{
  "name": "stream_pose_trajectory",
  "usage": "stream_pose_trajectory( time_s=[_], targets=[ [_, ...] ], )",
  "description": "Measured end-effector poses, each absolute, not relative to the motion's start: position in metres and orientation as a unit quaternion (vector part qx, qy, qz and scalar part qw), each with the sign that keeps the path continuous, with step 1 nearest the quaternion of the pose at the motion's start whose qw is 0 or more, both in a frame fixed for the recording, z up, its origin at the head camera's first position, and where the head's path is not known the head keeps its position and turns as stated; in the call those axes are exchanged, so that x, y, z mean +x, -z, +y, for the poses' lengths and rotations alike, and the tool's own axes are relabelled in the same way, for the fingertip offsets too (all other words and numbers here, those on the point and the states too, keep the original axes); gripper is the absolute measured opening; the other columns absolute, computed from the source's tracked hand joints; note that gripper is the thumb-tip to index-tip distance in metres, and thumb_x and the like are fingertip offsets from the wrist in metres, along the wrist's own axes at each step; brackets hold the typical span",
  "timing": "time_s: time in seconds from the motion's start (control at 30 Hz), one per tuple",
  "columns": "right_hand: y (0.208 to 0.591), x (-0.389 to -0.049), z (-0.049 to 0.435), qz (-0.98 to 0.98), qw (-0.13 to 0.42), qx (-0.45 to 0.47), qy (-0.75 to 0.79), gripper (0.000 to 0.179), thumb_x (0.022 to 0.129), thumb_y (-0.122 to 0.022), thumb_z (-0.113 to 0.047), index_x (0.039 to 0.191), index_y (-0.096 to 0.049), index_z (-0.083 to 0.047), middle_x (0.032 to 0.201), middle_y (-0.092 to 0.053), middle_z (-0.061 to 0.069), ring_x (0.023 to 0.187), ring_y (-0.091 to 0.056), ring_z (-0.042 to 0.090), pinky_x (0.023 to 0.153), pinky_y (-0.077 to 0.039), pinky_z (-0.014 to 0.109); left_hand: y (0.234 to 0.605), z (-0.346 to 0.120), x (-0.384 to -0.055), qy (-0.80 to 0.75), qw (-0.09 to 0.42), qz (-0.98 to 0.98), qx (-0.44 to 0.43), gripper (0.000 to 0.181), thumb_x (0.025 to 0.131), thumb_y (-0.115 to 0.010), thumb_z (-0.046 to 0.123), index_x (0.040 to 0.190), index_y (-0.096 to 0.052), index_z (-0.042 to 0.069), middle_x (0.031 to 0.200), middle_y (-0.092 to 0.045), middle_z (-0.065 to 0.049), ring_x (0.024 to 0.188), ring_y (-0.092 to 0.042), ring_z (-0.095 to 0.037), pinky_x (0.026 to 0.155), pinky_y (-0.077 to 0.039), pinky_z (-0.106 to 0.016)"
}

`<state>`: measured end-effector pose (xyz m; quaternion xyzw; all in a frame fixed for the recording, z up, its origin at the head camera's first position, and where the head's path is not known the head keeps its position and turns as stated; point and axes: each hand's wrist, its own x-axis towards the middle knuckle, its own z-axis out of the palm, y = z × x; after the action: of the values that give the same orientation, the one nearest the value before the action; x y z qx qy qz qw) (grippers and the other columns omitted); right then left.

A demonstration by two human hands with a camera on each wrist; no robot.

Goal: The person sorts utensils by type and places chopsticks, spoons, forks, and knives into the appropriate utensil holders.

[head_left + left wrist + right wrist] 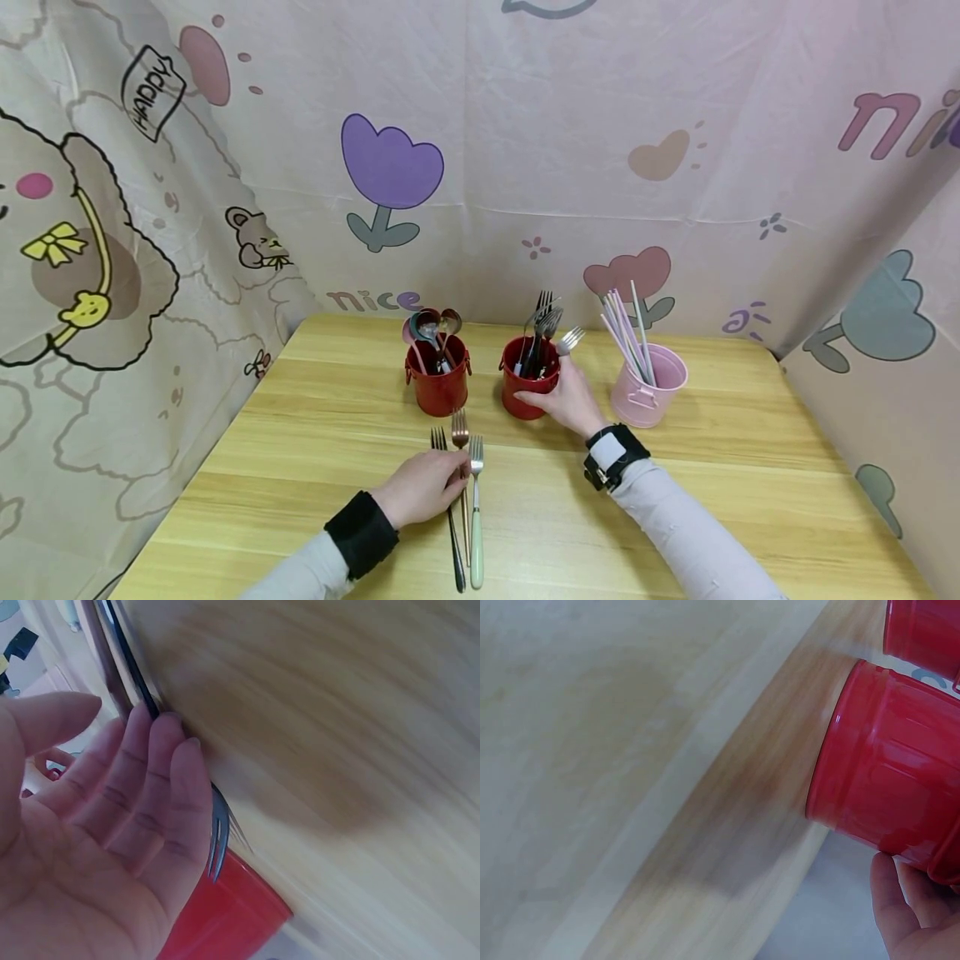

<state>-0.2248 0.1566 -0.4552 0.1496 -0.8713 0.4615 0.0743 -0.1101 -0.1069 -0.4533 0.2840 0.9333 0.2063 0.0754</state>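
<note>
My left hand [426, 487] lies over forks on the table, its fingers extended and touching them. A black fork [218, 829] passes behind its fingertips, beside a rose-gold fork [460, 429]; the thumb stands apart. Just right lies a fork with a pale green handle [477, 533]. My right hand [570, 402] grips the side of a red bucket [517, 398], thumb across its front; the far fingers are hidden. Several dark forks [538, 342] stand in that bucket. A silver fork head [571, 339] shows just above the right hand; its handle is hidden.
Left of the gripped bucket stands another red bucket [441, 392] with several spoons [429, 327]. At the right, a pink bucket [667, 379] holds several pale straws [626, 333]. A printed cloth [510, 150] hangs behind the wooden table [315, 417].
</note>
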Motion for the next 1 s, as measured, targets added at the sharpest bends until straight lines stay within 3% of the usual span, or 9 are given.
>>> stream_pose_trajectory(
  time_s=[0.33,1.0],
  targets=[
    [0.455,-0.224,0.156,-0.872,0.071,0.146,-0.463,0.092,0.072,-0.092,-0.026,0.145,-0.040,-0.009,0.140,-0.061,0.017,0.129,-0.060,0.034,0.109,-0.048,0.051,0.452,-0.131,-0.110,-0.210,0.083,0.938,0.264,0.025,0.095,-0.066,0.010,0.120,-0.064,0.009,0.080,-0.057,0.007,0.069,-0.049,-0.005,0.064,-0.043,-0.024],
    [0.455,-0.225,0.157,-0.871,0.068,0.144,-0.465,0.092,0.072,-0.092,-0.027,0.146,-0.040,-0.010,0.140,-0.061,0.015,0.129,-0.060,0.033,0.109,-0.048,0.050,0.454,-0.158,-0.112,-0.220,0.059,0.942,0.247,0.012,0.093,-0.067,0.009,0.105,-0.066,0.012,0.083,-0.059,0.009,0.072,-0.050,-0.003,0.066,-0.045,-0.023]
  ],
)
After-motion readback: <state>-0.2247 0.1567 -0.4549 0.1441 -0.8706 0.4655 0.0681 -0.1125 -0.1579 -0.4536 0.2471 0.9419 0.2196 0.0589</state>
